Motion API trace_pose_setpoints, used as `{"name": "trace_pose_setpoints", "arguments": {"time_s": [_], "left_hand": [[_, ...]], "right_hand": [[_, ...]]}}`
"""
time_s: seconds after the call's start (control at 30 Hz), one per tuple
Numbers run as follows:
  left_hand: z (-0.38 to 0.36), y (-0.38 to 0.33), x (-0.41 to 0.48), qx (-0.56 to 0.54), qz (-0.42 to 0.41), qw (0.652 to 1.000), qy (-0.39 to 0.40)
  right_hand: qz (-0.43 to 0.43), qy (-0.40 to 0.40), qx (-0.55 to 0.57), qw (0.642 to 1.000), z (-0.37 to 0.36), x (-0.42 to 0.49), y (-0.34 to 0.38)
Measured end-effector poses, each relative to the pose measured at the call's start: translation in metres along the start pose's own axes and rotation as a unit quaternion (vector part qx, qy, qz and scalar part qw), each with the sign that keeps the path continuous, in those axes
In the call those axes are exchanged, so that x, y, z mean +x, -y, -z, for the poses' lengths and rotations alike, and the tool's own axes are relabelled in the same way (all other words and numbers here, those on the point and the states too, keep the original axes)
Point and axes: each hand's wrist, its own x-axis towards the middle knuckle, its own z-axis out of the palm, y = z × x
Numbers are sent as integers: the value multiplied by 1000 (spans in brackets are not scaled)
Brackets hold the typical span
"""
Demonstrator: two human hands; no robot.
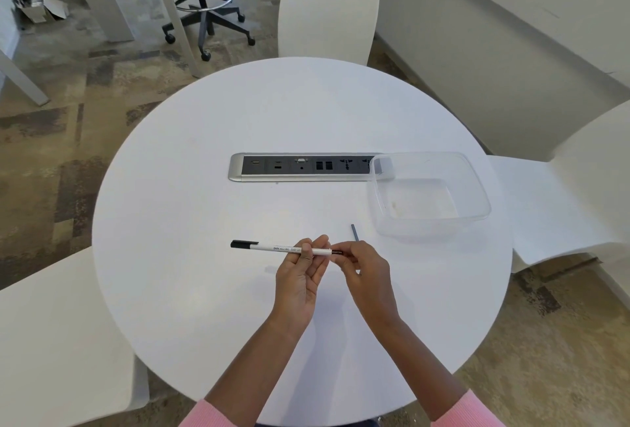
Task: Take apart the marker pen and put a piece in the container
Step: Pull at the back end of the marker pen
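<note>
Two hands hold a marker pen above a round white surface, with a clear container to the right.

The surface (pixel 204 188) carries a recessed socket strip (pixel 300 167) at its middle, and the clear container (pixel 477 188) sits just right of it, its left rim overlapping the strip's end. White chairs (pixel 327 11) ring the surface. The left hand (pixel 298 280) has its grip closed on the white barrel of the marker pen (pixel 272 246), which lies level, black cap pointing left. The right hand (pixel 366 270) pinches the dark piece at the pen's right end. A thin grey rod (pixel 354 232) lies on the surface just beyond the right hand, near the container.
</note>
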Motion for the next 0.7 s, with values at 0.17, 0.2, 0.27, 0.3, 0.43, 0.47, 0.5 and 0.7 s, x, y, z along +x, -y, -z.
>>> {"name": "trace_pose_setpoints", "arguments": {"time_s": [0.17,0.2,0.27,0.3,0.43,0.47,0.5,0.7], "left_hand": [[0,0,1,2,-5,1000,-1],[0,0,1,2,-5,1000,-1],[0,0,1,1,-3,1000,0],[0,0,1,0,-1,1000,1],[0,0,1,3,-3,1000,1],[0,0,2,6,-5,1000,0],[-1,0,2,8,-6,1000,-1],[-2,0,1,-1,2,1000,2]], "right_hand": [[-28,17,27,999,1,1,0],[-21,17,30,999,1,1,0],[-4,17,24,1000,2,1,1],[-1,15,20,1000,2,0,1],[-52,15,58,997,3,2,1],[-58,17,62,996,3,2,1],[-55,18,58,997,3,2,2],[-4,7,25,1000,3,1,3]]}}
